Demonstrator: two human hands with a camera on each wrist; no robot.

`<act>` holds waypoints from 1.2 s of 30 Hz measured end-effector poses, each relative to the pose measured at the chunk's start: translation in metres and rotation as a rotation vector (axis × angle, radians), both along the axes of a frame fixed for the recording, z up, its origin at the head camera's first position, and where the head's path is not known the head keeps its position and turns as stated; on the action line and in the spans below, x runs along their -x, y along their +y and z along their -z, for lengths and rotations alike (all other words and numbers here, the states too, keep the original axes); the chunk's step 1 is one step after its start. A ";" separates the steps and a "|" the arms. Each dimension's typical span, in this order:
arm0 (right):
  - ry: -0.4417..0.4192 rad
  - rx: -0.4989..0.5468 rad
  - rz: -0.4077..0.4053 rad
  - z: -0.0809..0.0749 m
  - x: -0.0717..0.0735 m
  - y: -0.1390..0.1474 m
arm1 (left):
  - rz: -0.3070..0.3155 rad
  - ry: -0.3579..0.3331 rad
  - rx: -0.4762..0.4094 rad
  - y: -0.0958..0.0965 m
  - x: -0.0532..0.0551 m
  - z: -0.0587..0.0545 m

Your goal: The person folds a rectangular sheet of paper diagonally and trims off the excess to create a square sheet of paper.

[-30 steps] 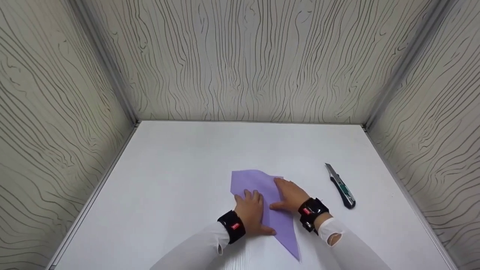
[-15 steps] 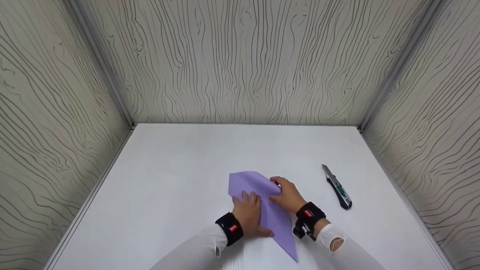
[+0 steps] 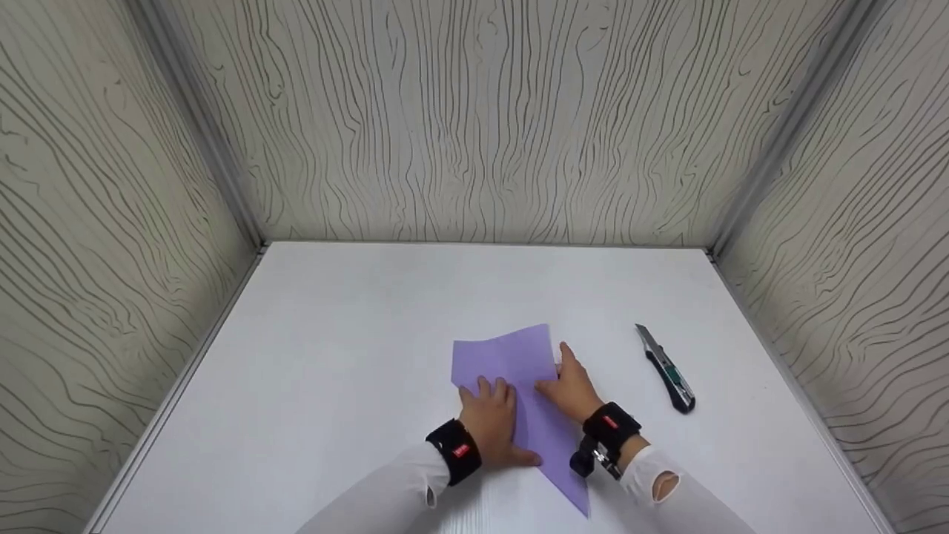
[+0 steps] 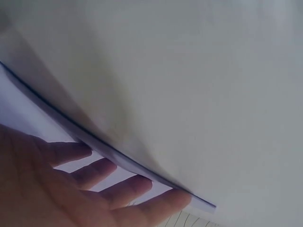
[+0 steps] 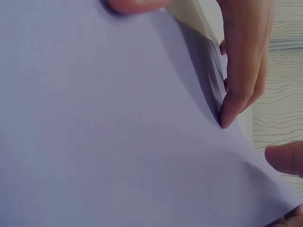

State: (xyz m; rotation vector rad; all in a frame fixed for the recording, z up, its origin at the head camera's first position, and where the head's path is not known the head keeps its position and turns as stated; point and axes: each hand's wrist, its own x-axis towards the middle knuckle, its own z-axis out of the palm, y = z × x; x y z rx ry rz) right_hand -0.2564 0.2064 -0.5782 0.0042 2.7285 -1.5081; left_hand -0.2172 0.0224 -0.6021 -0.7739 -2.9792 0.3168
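Purple paper (image 3: 537, 423) lies on the table (image 3: 356, 356), near side, right of centre. The left hand (image 3: 489, 430) presses it, fingers slightly apart; the right hand (image 3: 577, 393) pinches its right edge, thumb uppermost. A knife (image 3: 669, 377) lies farther right. Step in hand: apparently folding. Next likely requirement: align edges, then crease.

White sleeves (image 3: 371, 489), openings (image 3: 665, 486) near cuffs; black wrist straps (image 3: 445, 439), red tags (image 3: 461, 451).

Purple paper (image 3: 528, 365) partly hidden beneath the left fingers (image 3: 501, 391), white sleeves (image 3: 378, 489) cut off by the head view's edge.
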 end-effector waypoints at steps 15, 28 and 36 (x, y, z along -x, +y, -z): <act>0.026 0.009 -0.013 0.002 -0.004 0.005 | 0.035 -0.041 -0.184 -0.011 0.009 -0.003; 0.006 0.126 -0.011 -0.014 0.003 0.021 | -0.106 -0.107 -0.683 -0.044 0.049 -0.021; -0.057 0.263 -0.042 -0.027 0.001 0.033 | -0.330 -0.333 -1.161 -0.063 0.067 -0.026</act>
